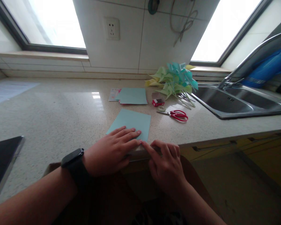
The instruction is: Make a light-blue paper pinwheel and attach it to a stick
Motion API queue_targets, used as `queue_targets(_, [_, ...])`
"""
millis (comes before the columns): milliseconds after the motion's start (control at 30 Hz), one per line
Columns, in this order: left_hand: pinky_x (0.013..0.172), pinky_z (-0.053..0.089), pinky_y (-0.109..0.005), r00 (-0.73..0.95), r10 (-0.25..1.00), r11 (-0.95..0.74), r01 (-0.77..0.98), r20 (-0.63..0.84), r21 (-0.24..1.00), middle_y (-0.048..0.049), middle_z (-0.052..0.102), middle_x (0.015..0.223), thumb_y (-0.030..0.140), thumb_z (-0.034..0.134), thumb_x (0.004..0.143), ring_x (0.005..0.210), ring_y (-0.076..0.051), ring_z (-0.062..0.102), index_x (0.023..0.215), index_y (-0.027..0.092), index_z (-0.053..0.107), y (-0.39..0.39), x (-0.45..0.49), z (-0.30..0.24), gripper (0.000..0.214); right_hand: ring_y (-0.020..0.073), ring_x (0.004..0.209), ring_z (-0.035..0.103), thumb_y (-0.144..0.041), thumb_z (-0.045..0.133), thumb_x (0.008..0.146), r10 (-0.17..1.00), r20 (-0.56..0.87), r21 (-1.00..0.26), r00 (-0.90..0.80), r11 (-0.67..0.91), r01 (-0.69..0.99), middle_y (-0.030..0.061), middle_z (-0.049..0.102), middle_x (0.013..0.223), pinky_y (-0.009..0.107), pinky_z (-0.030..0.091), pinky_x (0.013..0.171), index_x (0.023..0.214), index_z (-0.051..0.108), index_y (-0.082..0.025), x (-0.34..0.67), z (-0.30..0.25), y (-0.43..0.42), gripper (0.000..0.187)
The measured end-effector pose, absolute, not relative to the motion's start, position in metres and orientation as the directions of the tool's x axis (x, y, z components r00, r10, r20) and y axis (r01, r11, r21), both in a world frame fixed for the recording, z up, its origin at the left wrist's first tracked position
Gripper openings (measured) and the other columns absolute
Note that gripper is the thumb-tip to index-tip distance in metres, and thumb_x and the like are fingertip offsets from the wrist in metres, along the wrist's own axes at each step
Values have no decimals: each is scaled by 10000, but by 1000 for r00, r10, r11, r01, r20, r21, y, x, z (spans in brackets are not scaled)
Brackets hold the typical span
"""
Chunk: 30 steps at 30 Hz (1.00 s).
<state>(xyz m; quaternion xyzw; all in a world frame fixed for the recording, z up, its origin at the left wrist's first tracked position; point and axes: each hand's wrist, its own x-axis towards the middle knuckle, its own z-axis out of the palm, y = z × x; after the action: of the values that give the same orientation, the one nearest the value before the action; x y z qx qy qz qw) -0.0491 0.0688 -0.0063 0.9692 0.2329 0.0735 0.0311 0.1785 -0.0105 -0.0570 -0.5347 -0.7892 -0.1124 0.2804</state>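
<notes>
A light blue sheet of paper (pixel 134 120) lies near the counter's front edge. My left hand (pixel 112 148) rests flat on its lower part, fingers stretched out and a dark watch on the wrist. At the sheet's near right corner, the index finger of my right hand (pixel 165 162) points out and touches the paper's edge, close to my left fingertips. The other right fingers are curled, with nothing seen in them. Beyond the sheet sits a stack of coloured paper (pixel 133 96), light blue on top. Red-handled scissors (pixel 178 115) lie to the right, beside a small roll of tape (pixel 161 108).
A small red box (pixel 158 102) stands behind the tape. Paper pinwheels (pixel 175 78) in green, yellow and blue lie near the wall. A steel sink (pixel 222 103) is at the right. A dark tablet-like slab (pixel 4 159) and a printed sheet (pixel 9 90) are at the left.
</notes>
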Motion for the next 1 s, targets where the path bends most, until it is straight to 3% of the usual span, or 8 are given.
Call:
queue_targets(300, [1238,273,-518,891,430,-901,414,146,131,-171,415,1586,226,621,869,1485,-305,350,1322,128,501,70,-51,-6,479,274,977,508,-141,602,879,808,534,-132,-249,370,920,89,602,1088,451,376,895,1363,630,-256,172,-49,-11,499])
queue_targets(567, [1230,296,-506,891,443,-892,426,104,149,-180,398,1593,178,610,845,1495,-308,333,1295,145,521,69,-48,-1,460,281,956,500,-141,596,879,840,480,-109,-255,346,932,84,604,1047,463,382,874,1358,634,-277,169,-40,-6,499])
queue_targets(1000, [1221,313,-522,896,413,-909,396,159,131,-240,429,1555,220,598,870,1495,-321,331,1339,90,446,69,-52,-4,511,286,983,484,-176,601,877,861,432,-57,-267,322,945,89,583,1057,471,355,895,1414,580,-248,163,-36,-3,543])
